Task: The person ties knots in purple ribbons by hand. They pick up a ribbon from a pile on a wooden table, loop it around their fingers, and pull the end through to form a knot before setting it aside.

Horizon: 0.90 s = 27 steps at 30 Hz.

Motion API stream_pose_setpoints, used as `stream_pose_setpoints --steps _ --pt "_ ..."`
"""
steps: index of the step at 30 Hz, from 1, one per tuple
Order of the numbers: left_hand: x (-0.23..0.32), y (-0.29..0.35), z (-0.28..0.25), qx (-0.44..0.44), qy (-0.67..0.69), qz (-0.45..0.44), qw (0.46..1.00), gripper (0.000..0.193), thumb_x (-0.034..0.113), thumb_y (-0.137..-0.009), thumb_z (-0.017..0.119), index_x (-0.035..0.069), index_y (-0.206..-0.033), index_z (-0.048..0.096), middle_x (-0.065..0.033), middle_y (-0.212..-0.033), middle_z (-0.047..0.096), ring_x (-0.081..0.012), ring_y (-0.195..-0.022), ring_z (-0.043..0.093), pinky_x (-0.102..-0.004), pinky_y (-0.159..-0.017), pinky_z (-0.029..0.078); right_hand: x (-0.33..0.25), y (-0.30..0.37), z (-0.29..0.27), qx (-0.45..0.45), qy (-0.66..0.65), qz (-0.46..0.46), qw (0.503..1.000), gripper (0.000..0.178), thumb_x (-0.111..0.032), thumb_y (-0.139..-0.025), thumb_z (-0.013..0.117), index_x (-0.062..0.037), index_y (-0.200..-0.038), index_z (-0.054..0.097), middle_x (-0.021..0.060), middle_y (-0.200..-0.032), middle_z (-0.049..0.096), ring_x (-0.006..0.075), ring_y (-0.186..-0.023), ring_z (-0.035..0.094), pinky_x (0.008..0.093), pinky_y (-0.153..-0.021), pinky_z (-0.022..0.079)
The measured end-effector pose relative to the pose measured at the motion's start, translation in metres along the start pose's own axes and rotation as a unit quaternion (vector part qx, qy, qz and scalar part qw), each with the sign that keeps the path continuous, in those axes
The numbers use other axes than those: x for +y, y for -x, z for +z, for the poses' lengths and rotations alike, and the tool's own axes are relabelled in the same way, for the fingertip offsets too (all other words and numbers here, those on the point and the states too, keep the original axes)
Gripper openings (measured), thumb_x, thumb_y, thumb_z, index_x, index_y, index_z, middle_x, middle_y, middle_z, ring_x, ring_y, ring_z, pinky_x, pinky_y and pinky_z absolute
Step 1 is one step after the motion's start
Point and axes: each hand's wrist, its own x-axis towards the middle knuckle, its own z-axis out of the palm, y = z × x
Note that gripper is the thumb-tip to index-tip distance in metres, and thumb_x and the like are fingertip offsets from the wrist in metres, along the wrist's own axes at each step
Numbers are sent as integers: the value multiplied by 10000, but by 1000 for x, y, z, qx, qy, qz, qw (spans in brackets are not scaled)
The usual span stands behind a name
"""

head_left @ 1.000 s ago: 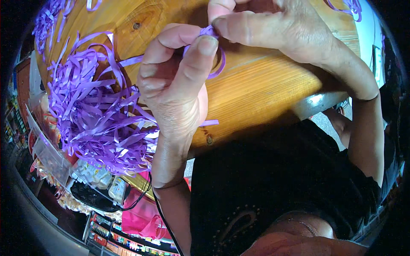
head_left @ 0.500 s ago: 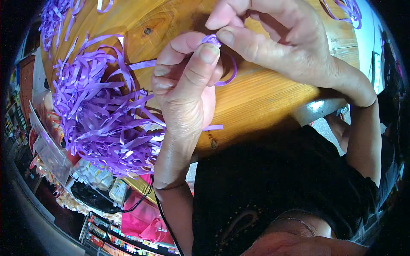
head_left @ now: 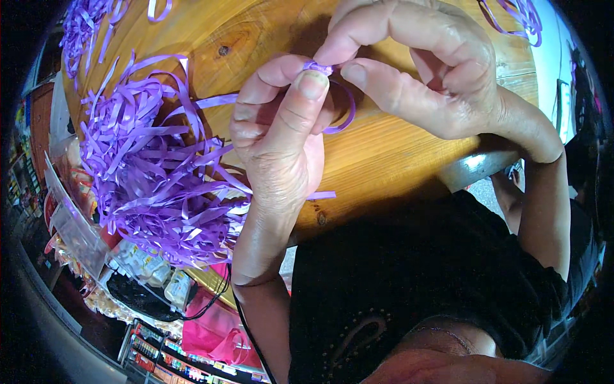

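My left hand [head_left: 281, 121] pinches a small folded bit of purple ribbon [head_left: 318, 68] between thumb and forefinger. A loop of the same ribbon curves out on the right of that thumb, and a short end sticks out below the palm. My right hand [head_left: 422, 70] is just to the right of the fold. Its forefinger tip is at the fold, while the thumb stands a little apart from it. Nothing shows between its thumb and forefinger. A large heap of purple ribbon strips [head_left: 153, 153] lies left of my left hand, with one strip running toward that hand.
Both hands are above a round wooden table [head_left: 377, 160]. More purple ribbons lie at its far left [head_left: 80, 38] and far right [head_left: 521, 19]. Beyond the left edge are clear plastic packages [head_left: 73, 224], a black drawstring bag [head_left: 137, 294] and a pink bag [head_left: 214, 333].
My right thumb has moved away from the fold, and the right forefinger has come down onto it. The left hand keeps its pinch and has shifted slightly down.
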Motion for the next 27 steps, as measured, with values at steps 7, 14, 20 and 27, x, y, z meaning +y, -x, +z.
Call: stream_pose_setpoints --steps 7,14,20,27 --pt "1 0 -1 -8 -47 18 999 153 -46 -927 708 5 -1071 694 -26 -908 638 -85 -741 555 -226 -629 457 1 -3 -3 -20 -69 37 997 140 19 -903 740 39 -1042 734 112 -945 685 197 -819 681 291 -671 533" --pt "1 0 -3 -20 -84 -4 996 111 -34 -928 709 -10 -1035 696 -25 -908 629 -91 -783 558 -251 -649 458 -3 -13 -11 -61 35 -37 997 52 9 -884 745 -2 -928 720 64 -849 672 164 -690 642 291 -625 518" --pt "0 -4 -6 -61 -19 -43 997 104 3 -955 694 -9 -1058 703 -37 -938 652 -90 -703 517 -255 -611 412 9 -10 -3 -18 69 -141 988 43 -11 -899 723 -20 -925 690 47 -813 677 136 -707 647 287 -647 530" --pt "-2 -2 -6 -39 31 -42 998 133 2 -975 674 -5 -1105 699 -37 -902 663 -91 -650 477 -257 -587 377 -15 6 -2 -13 -380 347 857 129 27 -996 630 45 -1124 644 112 -956 723 179 -911 733 290 -801 611"
